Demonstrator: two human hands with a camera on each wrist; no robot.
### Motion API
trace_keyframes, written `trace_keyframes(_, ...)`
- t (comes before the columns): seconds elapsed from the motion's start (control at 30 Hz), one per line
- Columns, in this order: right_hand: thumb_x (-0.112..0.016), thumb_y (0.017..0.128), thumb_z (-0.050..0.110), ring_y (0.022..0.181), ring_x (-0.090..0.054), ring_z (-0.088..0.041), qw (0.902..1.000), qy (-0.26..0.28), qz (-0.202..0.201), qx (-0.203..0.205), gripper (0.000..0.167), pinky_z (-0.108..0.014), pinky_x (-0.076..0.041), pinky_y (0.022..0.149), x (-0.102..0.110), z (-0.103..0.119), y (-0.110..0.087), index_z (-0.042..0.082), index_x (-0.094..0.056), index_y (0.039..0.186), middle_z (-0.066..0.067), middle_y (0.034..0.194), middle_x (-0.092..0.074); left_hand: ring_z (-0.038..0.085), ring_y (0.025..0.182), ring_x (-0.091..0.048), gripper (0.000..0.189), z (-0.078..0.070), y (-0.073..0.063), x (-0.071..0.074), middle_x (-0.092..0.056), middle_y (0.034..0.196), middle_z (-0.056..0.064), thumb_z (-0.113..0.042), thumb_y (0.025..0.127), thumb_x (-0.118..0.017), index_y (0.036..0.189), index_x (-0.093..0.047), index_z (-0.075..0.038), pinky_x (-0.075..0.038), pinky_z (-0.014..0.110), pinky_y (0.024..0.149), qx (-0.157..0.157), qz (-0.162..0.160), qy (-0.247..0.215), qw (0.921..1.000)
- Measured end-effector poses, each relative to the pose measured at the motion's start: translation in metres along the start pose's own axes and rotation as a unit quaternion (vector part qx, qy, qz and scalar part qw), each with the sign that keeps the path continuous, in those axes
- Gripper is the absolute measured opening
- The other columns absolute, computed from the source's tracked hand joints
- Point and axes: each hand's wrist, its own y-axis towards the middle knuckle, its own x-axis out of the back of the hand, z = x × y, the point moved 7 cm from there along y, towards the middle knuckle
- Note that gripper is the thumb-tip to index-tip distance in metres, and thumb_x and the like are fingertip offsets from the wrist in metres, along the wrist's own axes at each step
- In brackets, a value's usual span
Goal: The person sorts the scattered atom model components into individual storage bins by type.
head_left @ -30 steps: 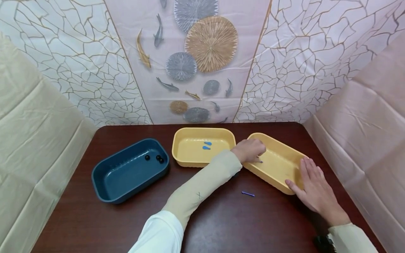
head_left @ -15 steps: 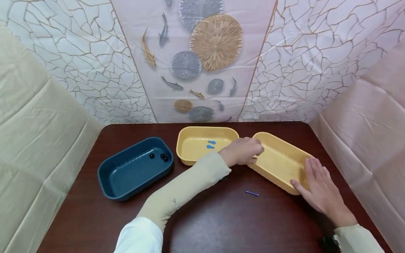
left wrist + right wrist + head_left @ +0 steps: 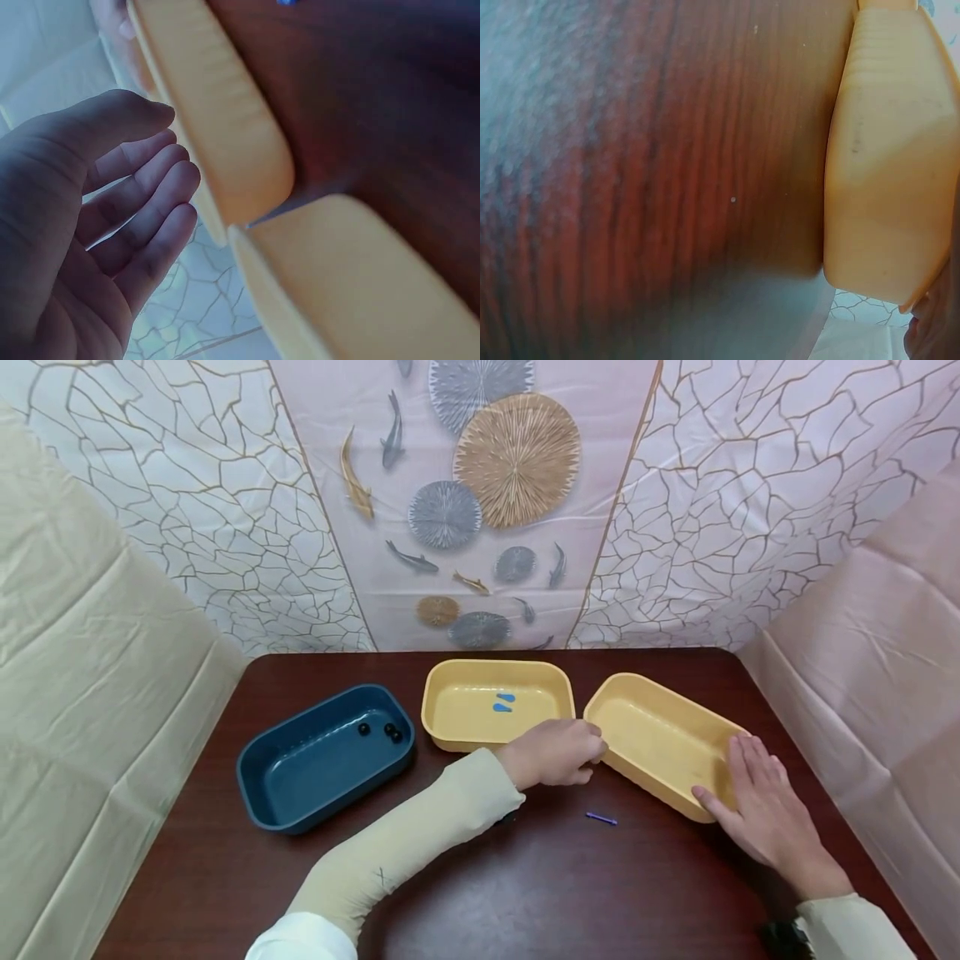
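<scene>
My left hand [image 3: 553,752] hovers by the near left corner of the right yellow tray [image 3: 678,789]. In the left wrist view, its fingers [image 3: 161,191] are loosely bent and nothing shows between them and the thumb. My right hand [image 3: 772,814] rests with extended fingers on the right end of that same tray. A short purple stick [image 3: 602,818] lies on the table in front of the tray. Two blue drop-shaped pieces [image 3: 503,707] lie in the middle yellow tray [image 3: 450,743]. The right wrist view shows mostly tray wall [image 3: 892,165] and table.
A dark blue tray [image 3: 300,789] stands at the left with several small black balls [image 3: 364,728] inside. Close together stand the two yellow trays. Part of a dark object [image 3: 508,818] shows under the left forearm. Patterned cloth [image 3: 517,460] hangs behind the dark wooden table [image 3: 480,893].
My left hand has come out of the right yellow tray, moving left and nearer. A small purple tip seen by its fingers earlier no longer shows. The right hand stays on the tray.
</scene>
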Motion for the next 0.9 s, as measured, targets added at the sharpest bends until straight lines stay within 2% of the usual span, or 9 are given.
trace_keyframes(0.2,-0.053,0.106,0.049,0.165,0.003,-0.045,1.0000,-0.001,0.001,-0.002,0.095,-0.042,0.018,0.132,0.001,0.001,0.001,-0.011,-0.008,0.165,-0.037,0.171,-0.012,0.008,0.077,-0.058,0.019,-0.008,-0.004,-0.019,-0.062,0.085,-0.008,-0.023,0.093,-0.078,0.080,-0.064,-0.020,-0.047,0.024,0.064,0.001,0.009,-0.031,0.9995)
trace_keyframes(0.5,-0.053,0.106,0.049,0.165,0.003,-0.045,1.0000,-0.003,0.001,-0.007,0.095,-0.044,0.017,0.133,0.001,0.002,0.000,-0.011,-0.009,0.165,-0.037,0.171,-0.013,0.006,0.075,-0.055,0.021,-0.021,-0.008,-0.049,-0.063,0.086,-0.009,-0.023,0.091,-0.080,0.080,-0.063,-0.021,-0.044,0.021,0.063,-0.004,0.020,-0.058,0.9981)
trace_keyframes(0.9,-0.052,0.107,0.050,0.165,0.003,-0.045,0.9999,-0.001,0.003,-0.011,0.094,-0.041,0.020,0.132,0.000,0.002,0.001,-0.011,-0.009,0.165,-0.038,0.170,-0.012,0.004,0.074,-0.056,0.021,-0.027,-0.006,-0.072,-0.060,0.085,-0.012,-0.025,0.091,-0.081,0.079,-0.064,-0.023,-0.044,0.020,0.063,-0.004,0.023,-0.057,0.9981)
